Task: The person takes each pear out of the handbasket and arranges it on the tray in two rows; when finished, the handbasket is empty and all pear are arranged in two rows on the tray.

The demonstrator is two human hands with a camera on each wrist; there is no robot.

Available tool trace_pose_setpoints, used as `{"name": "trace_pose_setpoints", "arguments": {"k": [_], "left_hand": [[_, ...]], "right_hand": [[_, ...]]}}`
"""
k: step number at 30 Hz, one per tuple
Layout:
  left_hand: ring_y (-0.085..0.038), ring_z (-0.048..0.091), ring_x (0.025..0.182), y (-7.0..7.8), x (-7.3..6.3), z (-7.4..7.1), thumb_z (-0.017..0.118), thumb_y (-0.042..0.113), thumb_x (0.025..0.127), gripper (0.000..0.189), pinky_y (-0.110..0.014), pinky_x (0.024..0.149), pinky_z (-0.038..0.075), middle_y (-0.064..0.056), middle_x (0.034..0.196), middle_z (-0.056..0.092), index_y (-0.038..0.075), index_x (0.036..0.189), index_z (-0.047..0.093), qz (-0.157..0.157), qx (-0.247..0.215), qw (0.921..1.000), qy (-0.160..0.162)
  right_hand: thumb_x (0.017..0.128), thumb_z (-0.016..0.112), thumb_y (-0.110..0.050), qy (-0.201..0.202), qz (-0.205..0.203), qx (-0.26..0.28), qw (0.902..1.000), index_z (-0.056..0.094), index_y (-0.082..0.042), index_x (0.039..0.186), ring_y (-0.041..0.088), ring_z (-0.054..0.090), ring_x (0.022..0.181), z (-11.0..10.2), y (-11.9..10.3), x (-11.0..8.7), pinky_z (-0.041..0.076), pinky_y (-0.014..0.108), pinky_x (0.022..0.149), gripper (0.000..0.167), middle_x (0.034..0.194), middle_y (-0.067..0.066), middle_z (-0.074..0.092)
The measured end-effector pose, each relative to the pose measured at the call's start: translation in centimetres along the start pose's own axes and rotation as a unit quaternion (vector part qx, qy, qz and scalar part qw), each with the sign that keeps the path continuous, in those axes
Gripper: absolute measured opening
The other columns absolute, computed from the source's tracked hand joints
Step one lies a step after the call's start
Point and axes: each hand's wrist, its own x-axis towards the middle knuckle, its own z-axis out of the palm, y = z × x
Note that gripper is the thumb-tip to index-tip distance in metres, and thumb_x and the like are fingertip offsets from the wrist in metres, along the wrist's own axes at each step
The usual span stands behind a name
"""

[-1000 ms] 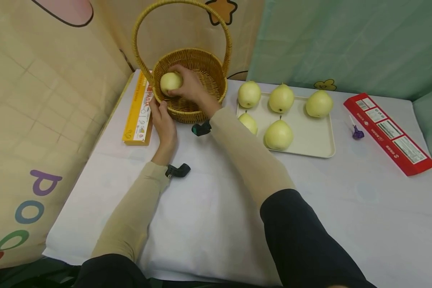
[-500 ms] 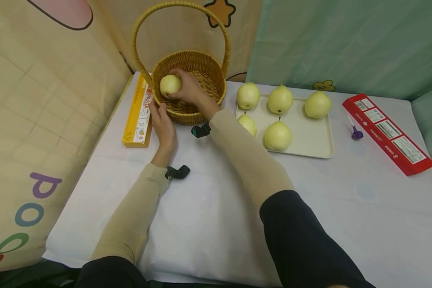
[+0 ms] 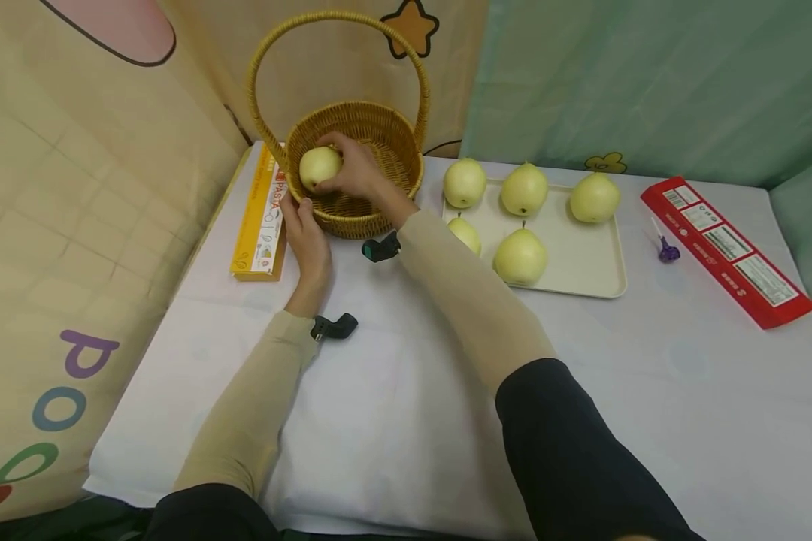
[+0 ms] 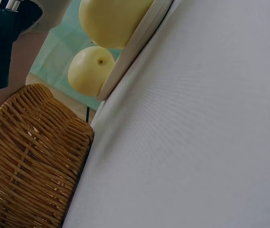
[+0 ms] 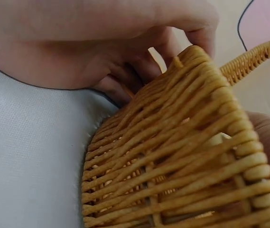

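The wicker basket (image 3: 352,218) with a tall hoop handle stands at the back left of the table. Reaching into it, my right hand (image 3: 355,169) grips a pale yellow-green pear (image 3: 316,167) near the left inner wall. My left hand (image 3: 307,240) holds the basket's near left side; in the right wrist view, its thumb (image 5: 203,38) bends over the rim and its other fingers curl against the outer wall. To the right, several more pears (image 3: 521,257) rest on a cream tray (image 3: 592,263). The left wrist view shows the basket's woven side (image 4: 35,161) and two pears.
A yellow pasta box (image 3: 257,233) lies against the basket's left side. Far right are a long red box (image 3: 731,252) and a small purple-wrapped lollipop (image 3: 668,252). Printed curtains (image 3: 622,75) hang behind the white-covered table (image 3: 406,391).
The view has shifted slightly, so the scene sits a little lower in the frame. Both hands keep nearly the same places, with the right hand still gripping the pear inside the basket.
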Motion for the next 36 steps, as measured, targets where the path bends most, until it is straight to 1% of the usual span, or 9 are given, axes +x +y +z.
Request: {"name": "trace_pose_setpoints", "arguments": {"k": [5,7,12,18,24,26,29,33,36], "left_hand": [[0.001,0.04,0.146,-0.2,0.1,0.1,0.037,0.034,0.111,0.051,-0.012,0.119,0.029,0.008,0.167,0.04,0.022,0.161,0.038,-0.001,0.01,0.9999,0.0],[0.0,0.04,0.147,-0.2,0.1,0.2,0.037,0.034,0.111,0.052,-0.012,0.118,0.03,0.008,0.167,0.04,0.021,0.161,0.037,-0.002,0.009,1.0,-0.001],[-0.006,0.041,0.148,-0.2,0.3,0.2,0.036,0.032,0.112,0.051,-0.013,0.118,0.031,0.004,0.167,0.041,0.018,0.161,0.038,0.005,0.005,1.0,-0.005],[-0.011,0.044,0.147,0.1,0.8,0.0,0.035,0.032,0.112,0.049,-0.014,0.117,0.033,0.0,0.165,0.043,0.017,0.159,0.039,0.012,0.003,0.9999,-0.005],[-0.006,0.042,0.147,0.0,0.9,0.2,0.036,0.032,0.112,0.049,-0.013,0.117,0.031,0.003,0.165,0.043,0.02,0.159,0.039,0.006,-0.004,0.9999,-0.008],[-0.003,0.041,0.146,-0.1,0.8,0.3,0.036,0.033,0.112,0.049,-0.013,0.118,0.031,0.004,0.165,0.043,0.021,0.16,0.039,0.007,-0.004,0.9999,-0.01],[0.0,0.04,0.146,-0.1,0.6,0.4,0.036,0.032,0.112,0.049,-0.013,0.118,0.03,0.004,0.165,0.043,0.02,0.16,0.039,0.01,-0.005,0.9999,-0.013],[-0.001,0.041,0.145,0.1,0.9,0.0,0.036,0.031,0.111,0.049,-0.013,0.118,0.03,0.005,0.165,0.043,0.02,0.16,0.039,0.012,-0.006,0.9998,-0.014],[-0.004,0.042,0.145,0.3,1.3,-0.5,0.037,0.03,0.111,0.049,-0.013,0.117,0.03,0.003,0.165,0.043,0.02,0.16,0.039,0.012,-0.01,0.9998,-0.011]], "right_hand": [[0.082,0.091,-0.024,0.001,-0.01,0.016,0.9998,0.054,-0.017,0.15,0.021,0.057,0.133,-1.4,-0.1,-1.1,0.046,0.029,0.107,0.079,0.149,0.006,0.06],[0.083,0.09,-0.024,0.003,-0.016,0.024,0.9996,0.053,-0.015,0.151,0.021,0.058,0.132,-2.1,-0.1,-1.6,0.049,0.029,0.105,0.078,0.149,0.007,0.06],[0.082,0.09,-0.024,0.02,-0.028,0.039,0.9986,0.053,-0.015,0.151,0.02,0.06,0.13,-3.9,-0.4,-3.0,0.052,0.031,0.102,0.078,0.148,0.006,0.06],[0.081,0.092,-0.026,0.026,-0.05,0.035,0.9978,0.055,-0.016,0.15,0.019,0.058,0.133,-5.8,-1.0,-4.2,0.051,0.033,0.103,0.079,0.148,0.003,0.06],[0.08,0.092,-0.026,0.029,-0.069,0.038,0.9965,0.056,-0.016,0.149,0.019,0.058,0.134,-7.7,-0.8,-6.2,0.051,0.033,0.103,0.078,0.148,0.001,0.059],[0.08,0.092,-0.026,0.03,-0.075,0.052,0.9954,0.057,-0.016,0.148,0.019,0.059,0.132,-8.4,-0.3,-7.1,0.051,0.033,0.102,0.077,0.147,0.001,0.059],[0.08,0.092,-0.023,0.033,-0.07,0.068,0.9947,0.057,-0.017,0.148,0.018,0.06,0.128,-9.7,-0.1,-9.0,0.052,0.034,0.1,0.077,0.145,0.001,0.06],[0.08,0.09,-0.016,0.048,-0.072,0.089,0.9923,0.058,-0.016,0.148,0.021,0.062,0.121,-11.0,0.1,-10.9,0.055,0.033,0.099,0.076,0.145,0.005,0.06],[0.079,0.089,-0.013,0.054,-0.083,0.112,0.9888,0.059,-0.016,0.147,0.022,0.064,0.118,-11.3,0.3,-11.3,0.058,0.034,0.099,0.075,0.143,0.007,0.061]]}}
